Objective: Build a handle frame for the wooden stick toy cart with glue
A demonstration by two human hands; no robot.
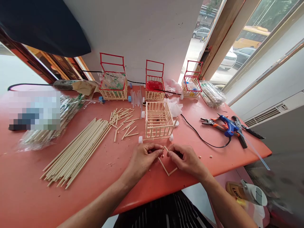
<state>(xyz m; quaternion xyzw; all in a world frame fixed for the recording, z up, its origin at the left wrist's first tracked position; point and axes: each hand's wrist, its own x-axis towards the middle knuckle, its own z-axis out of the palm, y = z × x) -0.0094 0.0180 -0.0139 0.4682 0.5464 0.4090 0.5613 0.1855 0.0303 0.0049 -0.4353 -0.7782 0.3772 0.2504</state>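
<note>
1. Red table (pixel 99 174); landmark: cart (pixel 159 128).
2. Left hand (pixel 145 155) pinches stick frame (pixel 163 166); right hand (pixel 186 158) pinches short stick (pixel 166 148).
3. Frame on cart's near side, between hands; long side slants from left fingertips toward table edge. Neither hand clearly nearer.
4. Fingers hide upper joints; can't tell if short stick's attached.

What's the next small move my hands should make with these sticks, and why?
Probably press the short stick squarely to the open frame: the right hand pinches it, the left hand seems to grip the frame's near end, and they almost meet. I can't see whether there's glue there; the glue gun lies off right.
</note>
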